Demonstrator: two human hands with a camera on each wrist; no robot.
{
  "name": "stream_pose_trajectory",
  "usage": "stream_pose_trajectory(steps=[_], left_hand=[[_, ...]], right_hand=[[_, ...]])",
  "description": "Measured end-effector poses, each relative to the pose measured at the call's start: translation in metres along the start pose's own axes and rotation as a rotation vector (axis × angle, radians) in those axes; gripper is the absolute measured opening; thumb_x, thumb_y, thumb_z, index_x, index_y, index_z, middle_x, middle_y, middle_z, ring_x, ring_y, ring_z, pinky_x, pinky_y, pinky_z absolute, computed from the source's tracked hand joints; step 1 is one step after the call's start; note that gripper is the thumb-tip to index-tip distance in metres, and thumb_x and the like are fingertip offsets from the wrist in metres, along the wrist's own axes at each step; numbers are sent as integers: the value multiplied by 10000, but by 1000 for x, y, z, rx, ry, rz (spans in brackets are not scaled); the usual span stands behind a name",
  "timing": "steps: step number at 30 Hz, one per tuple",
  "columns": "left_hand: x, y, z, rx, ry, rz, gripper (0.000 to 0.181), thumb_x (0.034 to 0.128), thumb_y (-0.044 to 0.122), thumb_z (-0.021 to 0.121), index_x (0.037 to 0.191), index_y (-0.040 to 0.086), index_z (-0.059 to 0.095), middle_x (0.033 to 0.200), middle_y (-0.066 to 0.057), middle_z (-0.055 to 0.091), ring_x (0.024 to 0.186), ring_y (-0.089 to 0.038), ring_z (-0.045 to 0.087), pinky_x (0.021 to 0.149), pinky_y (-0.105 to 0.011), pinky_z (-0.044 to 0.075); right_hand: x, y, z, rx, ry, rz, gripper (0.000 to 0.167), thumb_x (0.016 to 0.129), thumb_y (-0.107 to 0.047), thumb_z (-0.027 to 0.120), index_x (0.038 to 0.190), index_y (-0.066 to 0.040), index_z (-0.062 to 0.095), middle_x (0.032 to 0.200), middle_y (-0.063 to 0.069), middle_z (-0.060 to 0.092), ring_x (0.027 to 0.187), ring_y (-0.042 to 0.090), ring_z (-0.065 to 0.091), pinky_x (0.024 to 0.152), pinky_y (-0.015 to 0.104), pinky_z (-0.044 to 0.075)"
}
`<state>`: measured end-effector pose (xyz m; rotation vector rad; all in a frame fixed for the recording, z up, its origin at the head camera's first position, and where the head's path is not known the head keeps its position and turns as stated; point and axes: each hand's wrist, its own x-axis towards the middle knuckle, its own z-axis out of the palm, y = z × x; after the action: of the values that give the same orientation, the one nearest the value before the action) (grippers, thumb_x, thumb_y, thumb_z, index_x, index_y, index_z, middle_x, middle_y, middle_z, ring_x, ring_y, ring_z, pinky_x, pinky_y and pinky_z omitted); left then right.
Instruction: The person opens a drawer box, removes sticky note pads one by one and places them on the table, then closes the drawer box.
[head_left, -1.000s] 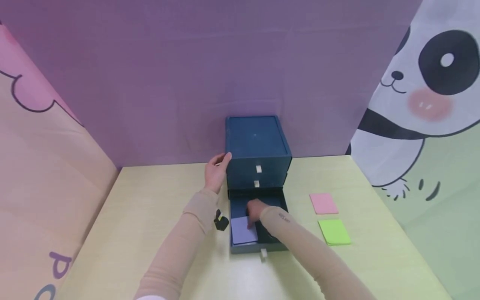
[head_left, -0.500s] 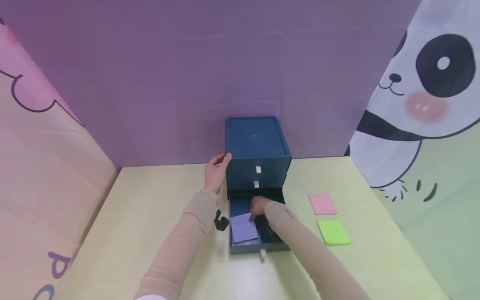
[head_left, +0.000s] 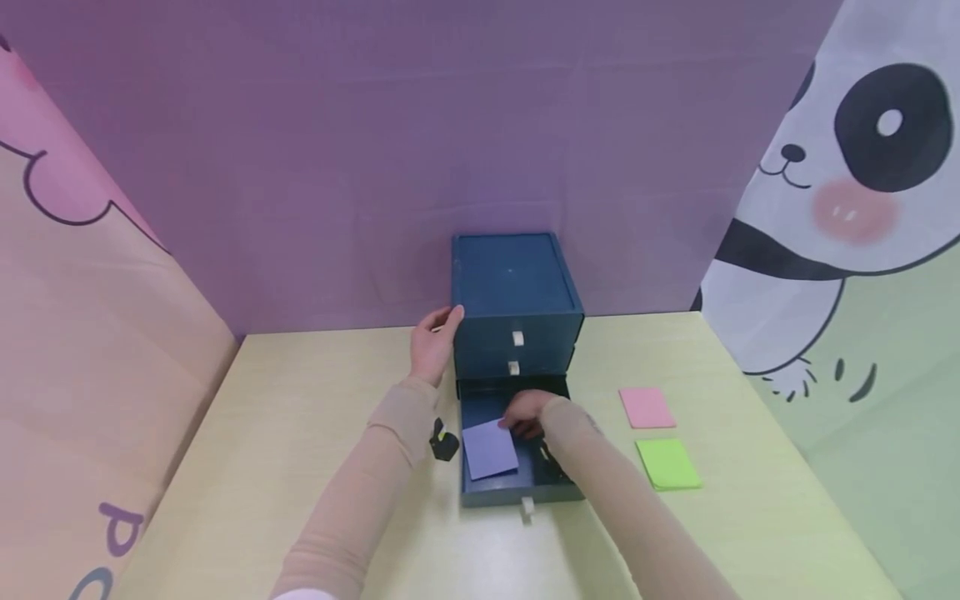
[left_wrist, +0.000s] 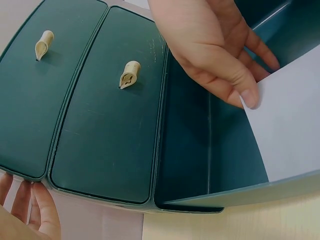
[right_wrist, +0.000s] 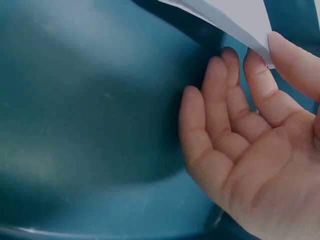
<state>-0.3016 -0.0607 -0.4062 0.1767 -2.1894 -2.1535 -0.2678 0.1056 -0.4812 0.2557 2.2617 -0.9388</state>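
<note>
On the table is a small dark blue drawer cabinet (head_left: 517, 271); its bottom drawer (head_left: 477, 403) is pulled out. My left hand (head_left: 433, 346) touches the cabinet's left side, its fingers fairly straight in the left wrist view. Inside the open drawer, my right hand (head_left: 527, 410) pinches a corner of a purple sticky note pad (head_left: 490, 452) between thumb and index finger. The right wrist view shows the pad (right_wrist: 240, 17) as a thin stack, tilted up at the pinched corner, with the other fingers (right_wrist: 216, 95) loosely bent.
Right of the cabinet lie a pink sticky note pad (head_left: 647, 407) and a green one (head_left: 667, 463). A small black object (head_left: 444, 442) is left of the drawer. Two upper drawers with pale pull tabs (head_left: 517, 338) are closed. A purple cloth (head_left: 337, 167) hangs behind.
My right hand has shifted slightly right and back, now pinching the purple pad's corner; the pad has turned and its far right corner is raised. The left hand has stayed in place.
</note>
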Motion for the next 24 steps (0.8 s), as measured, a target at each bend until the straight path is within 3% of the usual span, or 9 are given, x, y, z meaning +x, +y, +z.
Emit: stream_pose_trajectory(steps=[6,14,18,24], left_hand=[[0,-1,0,-5,-1,0,469,892,369,637,1253,70,609,1206,-124,605,1086,-262,550,959,-408,475],[1,-1,-1,-14,1,-14,473,892,380,637,1255,78,607,1212,-114,599,1093,-258,544,966,-409,472],[0,-1,0,-10,-7,-25,479,890,383,640,1262,84,603,1214,-111,597,1090,-258,551,964,-406,480],[-2,0,0,-9,-14,-35,486,893,405,630,1271,102,595,1222,-96,588,1094,-251,544,977,-409,476]], right_hand=[[9,2,-3,61,-36,11,192,845,-141,674,975,0,665,992,136,676,911,259,648,785,359,558],[-6,-6,-4,142,19,7,231,861,-96,643,1036,55,639,1000,160,670,890,246,638,893,383,525],[-6,-4,-7,142,-21,-10,253,871,-102,637,1059,66,633,1035,167,663,949,261,634,924,397,512],[-5,0,-16,227,-70,-32,265,865,-94,637,1073,69,629,1068,166,661,976,271,625,941,423,501]])
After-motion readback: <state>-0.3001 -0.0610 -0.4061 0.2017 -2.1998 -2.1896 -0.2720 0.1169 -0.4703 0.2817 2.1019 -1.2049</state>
